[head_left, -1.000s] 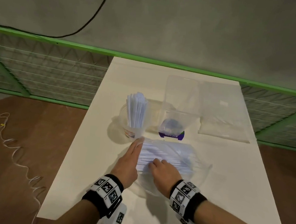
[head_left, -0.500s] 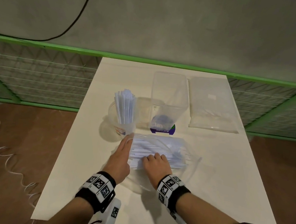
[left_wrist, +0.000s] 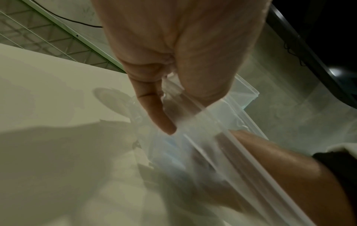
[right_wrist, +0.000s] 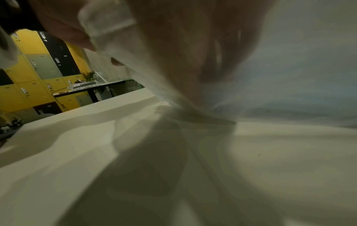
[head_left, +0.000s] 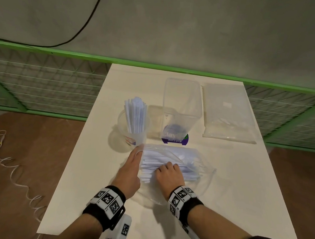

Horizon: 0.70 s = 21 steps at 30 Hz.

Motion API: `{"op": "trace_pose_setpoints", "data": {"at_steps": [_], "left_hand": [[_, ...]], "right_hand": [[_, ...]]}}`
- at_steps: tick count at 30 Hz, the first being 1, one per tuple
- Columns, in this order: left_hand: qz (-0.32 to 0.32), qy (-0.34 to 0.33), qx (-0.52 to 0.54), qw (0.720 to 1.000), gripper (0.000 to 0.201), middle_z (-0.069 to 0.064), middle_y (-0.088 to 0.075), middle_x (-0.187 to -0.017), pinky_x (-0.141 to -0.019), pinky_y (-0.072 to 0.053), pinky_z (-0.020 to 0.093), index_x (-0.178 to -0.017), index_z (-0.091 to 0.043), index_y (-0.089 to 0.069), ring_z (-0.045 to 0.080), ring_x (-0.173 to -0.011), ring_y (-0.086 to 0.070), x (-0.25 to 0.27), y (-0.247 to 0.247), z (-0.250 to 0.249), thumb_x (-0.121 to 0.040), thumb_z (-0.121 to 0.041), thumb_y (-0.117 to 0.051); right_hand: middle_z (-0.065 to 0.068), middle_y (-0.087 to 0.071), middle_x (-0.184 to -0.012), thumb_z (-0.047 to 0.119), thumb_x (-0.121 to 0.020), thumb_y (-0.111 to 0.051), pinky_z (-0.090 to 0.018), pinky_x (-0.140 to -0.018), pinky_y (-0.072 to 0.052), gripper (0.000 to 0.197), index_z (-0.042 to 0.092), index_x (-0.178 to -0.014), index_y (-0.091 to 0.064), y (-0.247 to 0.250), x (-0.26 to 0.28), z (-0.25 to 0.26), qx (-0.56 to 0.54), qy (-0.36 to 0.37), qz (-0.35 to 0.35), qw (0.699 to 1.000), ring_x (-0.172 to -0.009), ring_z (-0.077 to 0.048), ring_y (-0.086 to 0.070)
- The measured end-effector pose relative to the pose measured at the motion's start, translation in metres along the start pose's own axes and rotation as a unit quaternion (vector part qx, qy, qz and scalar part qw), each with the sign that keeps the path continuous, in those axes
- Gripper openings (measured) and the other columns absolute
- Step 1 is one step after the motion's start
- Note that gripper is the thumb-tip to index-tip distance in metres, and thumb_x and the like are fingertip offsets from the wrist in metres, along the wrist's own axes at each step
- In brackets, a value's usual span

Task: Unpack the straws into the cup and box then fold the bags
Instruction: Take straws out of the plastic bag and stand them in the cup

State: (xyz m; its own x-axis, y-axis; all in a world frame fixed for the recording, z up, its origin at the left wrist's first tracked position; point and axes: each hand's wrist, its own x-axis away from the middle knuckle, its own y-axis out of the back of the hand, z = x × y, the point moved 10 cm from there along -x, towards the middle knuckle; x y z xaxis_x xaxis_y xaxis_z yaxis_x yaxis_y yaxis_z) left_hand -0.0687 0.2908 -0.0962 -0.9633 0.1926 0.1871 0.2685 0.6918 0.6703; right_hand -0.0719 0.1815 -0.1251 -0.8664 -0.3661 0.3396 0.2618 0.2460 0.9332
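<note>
A clear bag [head_left: 198,159] of white straws [head_left: 170,158] lies on the table [head_left: 94,152] in front of me, its mouth toward my hands. My left hand [head_left: 134,164] lies along the straws' left ends, and the left wrist view shows the bag's rim [left_wrist: 204,126] pinched between thumb and finger. My right hand [head_left: 168,171] is in the bag's mouth, fingers curled over the straw bundle. Behind stand a clear cup [head_left: 133,134] holding upright straws and a clear box [head_left: 182,106] with a purple label.
A flat bag [head_left: 227,115] lies at the table's back right. A green rail [head_left: 46,50] and wire fence run behind the table. White cord [head_left: 10,165] lies on the brown floor to the left.
Both hands stay at the bag in almost the same hold; mainly my head's view has shifted.
</note>
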Motion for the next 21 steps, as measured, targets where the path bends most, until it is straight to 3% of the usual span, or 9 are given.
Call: {"op": "trace_pose_setpoints", "data": {"at_steps": [6, 10, 14, 18, 21], "left_hand": [[0.001, 0.005, 0.005, 1.000, 0.103, -0.018, -0.007, -0.164, -0.112, -0.024, 0.017, -0.158, -0.026, -0.015, 0.006, -0.148, -0.022, 0.000, 0.000, 0.000, -0.070, 0.022, -0.042], [0.001, 0.005, 0.012, 1.000, 0.104, -0.016, -0.008, -0.164, -0.118, -0.025, 0.023, -0.158, -0.025, -0.015, 0.006, -0.149, -0.020, 0.000, 0.000, 0.000, -0.070, 0.023, -0.042], [0.001, 0.010, 0.014, 1.000, 0.104, -0.016, -0.008, -0.164, -0.114, -0.023, 0.017, -0.158, -0.025, -0.015, 0.006, -0.148, -0.022, 0.000, -0.001, 0.000, -0.069, 0.022, -0.043], [0.001, 0.010, 0.021, 1.000, 0.104, -0.016, -0.007, -0.165, -0.110, -0.021, 0.013, -0.158, -0.025, -0.014, 0.005, -0.148, -0.021, 0.001, 0.004, -0.001, -0.070, 0.023, -0.042], [-0.004, 0.009, 0.023, 1.000, 0.105, -0.016, -0.007, -0.165, -0.112, -0.022, 0.014, -0.158, -0.027, -0.015, 0.004, -0.148, -0.020, 0.001, 0.008, 0.002, -0.069, 0.024, -0.041]], "right_hand": [[-0.016, -0.061, -0.120, 0.008, -0.098, -0.041, -0.047, -0.100, -0.034, 0.027, 0.004, -0.117, -0.059, -0.004, -0.003, 0.001, 0.000, -0.003, 0.005, 1.000, -0.118, -0.035, -0.047], [-0.015, -0.064, -0.117, 0.015, -0.099, -0.041, -0.047, -0.099, -0.034, 0.026, 0.007, -0.113, -0.061, -0.005, -0.006, 0.001, -0.002, -0.003, 0.001, 1.000, -0.116, -0.034, -0.050], [-0.015, -0.062, -0.121, 0.011, -0.096, -0.045, -0.047, -0.101, -0.034, 0.028, 0.005, -0.117, -0.062, -0.008, -0.007, 0.001, -0.001, 0.009, 0.011, 1.000, -0.119, -0.035, -0.046], [-0.007, -0.066, -0.111, 0.023, -0.085, -0.052, -0.043, -0.097, -0.034, 0.029, 0.016, -0.113, -0.057, -0.002, -0.005, -0.002, -0.058, 0.009, 0.006, 0.998, -0.109, -0.030, -0.057], [-0.003, -0.070, -0.105, 0.037, -0.087, -0.050, -0.039, -0.094, -0.039, 0.033, 0.025, -0.117, -0.055, 0.004, -0.003, -0.017, -0.134, -0.019, -0.001, 0.991, -0.102, -0.028, -0.064]]}}
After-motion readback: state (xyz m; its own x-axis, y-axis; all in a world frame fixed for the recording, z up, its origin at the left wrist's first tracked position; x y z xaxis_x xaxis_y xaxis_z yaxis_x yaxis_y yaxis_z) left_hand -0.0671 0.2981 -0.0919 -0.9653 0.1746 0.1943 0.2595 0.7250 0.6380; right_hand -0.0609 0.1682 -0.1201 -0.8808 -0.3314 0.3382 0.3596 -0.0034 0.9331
